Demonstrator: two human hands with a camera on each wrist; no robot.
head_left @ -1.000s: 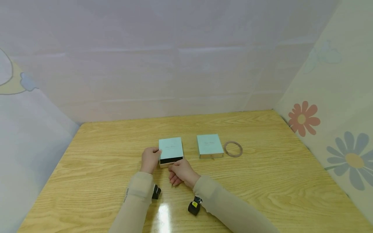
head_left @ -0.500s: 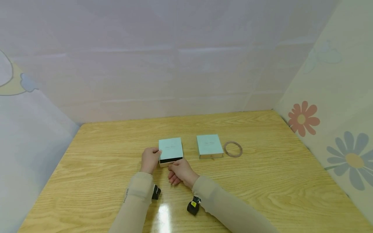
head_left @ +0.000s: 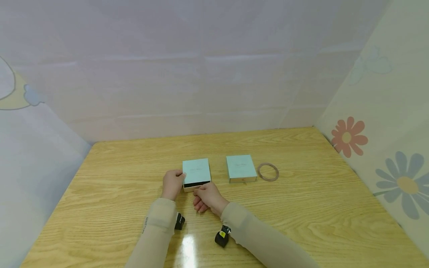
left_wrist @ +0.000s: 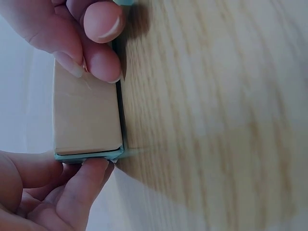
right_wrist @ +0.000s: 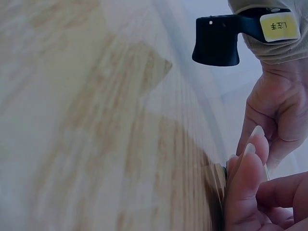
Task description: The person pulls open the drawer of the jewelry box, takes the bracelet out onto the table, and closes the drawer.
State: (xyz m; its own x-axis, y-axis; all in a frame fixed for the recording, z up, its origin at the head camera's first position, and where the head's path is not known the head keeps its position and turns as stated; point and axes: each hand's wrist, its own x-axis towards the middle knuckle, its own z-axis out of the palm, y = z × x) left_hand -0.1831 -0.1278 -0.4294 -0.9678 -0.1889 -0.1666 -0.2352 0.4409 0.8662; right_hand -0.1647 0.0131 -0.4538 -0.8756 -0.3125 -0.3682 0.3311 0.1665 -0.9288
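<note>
A pale mint drawer box (head_left: pixel 196 170) lies on the table in the head view, its drawer a little way out with a dark strip showing inside. My left hand (head_left: pixel 172 183) grips the left side of its sleeve between thumb and fingers. At the near side, my right hand (head_left: pixel 210 197) pinches at the front of the drawer. The left wrist view shows the cream drawer front (left_wrist: pixel 86 113), with the right thumb and finger at its middle covering what they pinch. In the right wrist view, fingers of the right hand (right_wrist: pixel 248 192) hide most of the box.
A second mint box (head_left: pixel 241 166), closed, lies to the right on the wooden table (head_left: pixel 318 208). Beside it is a flat brownish ring (head_left: pixel 277 173). Black wrist cameras (head_left: pixel 222 238) are strapped to both wrists. Cloth walls (head_left: pixel 201 85) stand behind and at the sides.
The dark strip at the drawer looks slightly narrower, the drawer front having slid in a little with my right hand. My left hand has stayed in place.
</note>
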